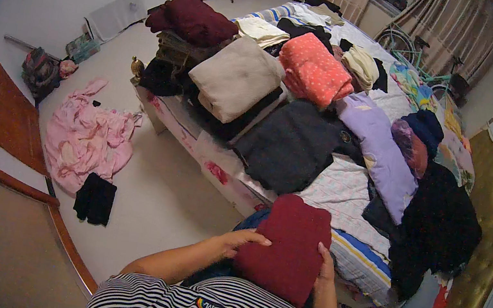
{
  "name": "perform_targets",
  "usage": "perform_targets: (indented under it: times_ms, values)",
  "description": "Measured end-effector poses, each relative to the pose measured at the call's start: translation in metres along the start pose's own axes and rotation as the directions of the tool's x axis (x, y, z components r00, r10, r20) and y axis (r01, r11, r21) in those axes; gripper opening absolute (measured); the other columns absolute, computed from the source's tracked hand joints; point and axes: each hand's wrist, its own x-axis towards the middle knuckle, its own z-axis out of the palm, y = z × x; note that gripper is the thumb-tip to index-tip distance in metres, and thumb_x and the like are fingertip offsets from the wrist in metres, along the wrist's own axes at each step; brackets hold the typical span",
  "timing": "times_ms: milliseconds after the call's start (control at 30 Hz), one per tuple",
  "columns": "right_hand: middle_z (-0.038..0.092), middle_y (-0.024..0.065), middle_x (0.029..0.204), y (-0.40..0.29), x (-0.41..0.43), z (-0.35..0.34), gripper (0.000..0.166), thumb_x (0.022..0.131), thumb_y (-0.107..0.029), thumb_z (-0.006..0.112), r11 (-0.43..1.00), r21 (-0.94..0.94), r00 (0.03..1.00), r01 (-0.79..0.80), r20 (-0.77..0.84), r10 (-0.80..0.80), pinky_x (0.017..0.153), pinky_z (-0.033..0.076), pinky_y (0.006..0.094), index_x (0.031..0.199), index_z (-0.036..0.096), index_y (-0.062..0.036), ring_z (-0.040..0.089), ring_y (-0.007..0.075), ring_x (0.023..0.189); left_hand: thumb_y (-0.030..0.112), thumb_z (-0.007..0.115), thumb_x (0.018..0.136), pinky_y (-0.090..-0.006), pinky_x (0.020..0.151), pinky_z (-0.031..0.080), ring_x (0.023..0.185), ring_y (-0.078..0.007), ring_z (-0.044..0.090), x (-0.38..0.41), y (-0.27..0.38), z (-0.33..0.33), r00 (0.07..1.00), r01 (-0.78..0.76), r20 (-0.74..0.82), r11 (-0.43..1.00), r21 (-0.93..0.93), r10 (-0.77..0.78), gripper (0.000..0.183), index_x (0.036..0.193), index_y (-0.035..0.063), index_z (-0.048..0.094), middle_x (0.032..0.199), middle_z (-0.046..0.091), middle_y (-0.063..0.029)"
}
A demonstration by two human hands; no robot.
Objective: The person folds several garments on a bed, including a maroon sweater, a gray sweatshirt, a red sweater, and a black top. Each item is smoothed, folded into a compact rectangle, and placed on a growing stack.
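Both hands grip a folded dark red garment (284, 248) in front of my striped shirt. My left hand (241, 241) holds its left edge with the thumb on top, while my right hand (325, 260) clasps the right edge. Just beyond it, a dark grey garment (294, 147) is spread on the bed. Behind that, a folded beige blanket (240, 77) tops a stack of dark cloth. A folded coral dotted fleece (314, 67) and a long lavender pillow or cushion (379, 151) lie farther right.
A folded maroon textile (193, 18) tops a pile at the bed's far left corner. Black clothing (439, 230) heaps near the gold padded headboard (482, 233). Pink cloth (92, 138) and a black folded item (95, 198) lie on the floor. A green bicycle (418, 60) stands behind.
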Motion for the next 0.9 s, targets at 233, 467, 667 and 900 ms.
perform_targets:
  times_ms: [233,467,667,900]
  values:
    - [0.05,0.0116,0.145,0.008,-0.028,0.025,0.069,0.091,-0.037,0.067,0.996,0.075,0.999,0.038,0.033,-0.04,0.109,0.04,0.0495,0.147,0.04,-0.0084,0.049,0.0308,0.132,0.016,0.074,0.077,-0.0433,0.107,0.044,0.125,-0.0277,0.055,-0.008,0.025,0.03,0.967,-0.236,0.12,0.968,0.083,0.225,0.085,0.15,0.0066,0.031,0.141,0.052,-0.0134]
    - [0.053,0.0125,0.141,-0.001,-0.054,0.059,0.08,0.078,-0.015,0.076,0.936,-0.247,0.968,0.251,0.067,-0.242,0.107,0.043,0.0457,0.148,0.037,-0.0051,0.054,0.03,0.126,0.013,0.073,0.076,-0.0435,0.106,0.044,0.122,-0.028,0.056,-0.02,0.05,0.03,0.958,-0.272,0.127,0.957,0.103,0.259,0.084,0.15,0.0073,0.032,0.139,0.053,-0.0127]
    - [0.057,0.013,0.136,-0.008,-0.046,0.066,0.078,0.076,-0.01,0.077,0.913,-0.347,0.971,0.215,-0.023,-0.238,0.104,0.045,0.0428,0.145,0.041,-0.0034,0.057,0.0276,0.123,0.017,0.073,0.082,-0.0467,0.104,0.048,0.121,-0.0313,0.059,-0.018,0.027,0.005,0.985,-0.164,0.059,0.986,-0.012,0.165,0.074,0.146,0.0045,0.037,0.137,0.055,-0.0171]
    - [0.057,0.0115,0.135,-0.021,-0.048,0.071,0.074,0.08,-0.007,0.075,0.925,-0.342,0.986,0.165,0.029,-0.165,0.104,0.045,0.0402,0.145,0.041,-0.0034,0.057,0.0251,0.121,0.019,0.071,0.086,-0.049,0.104,0.049,0.118,-0.0336,0.061,-0.023,0.008,-0.005,0.996,0.081,-0.003,0.965,-0.249,-0.085,0.068,0.143,0.0012,0.04,0.134,0.057,-0.0201]
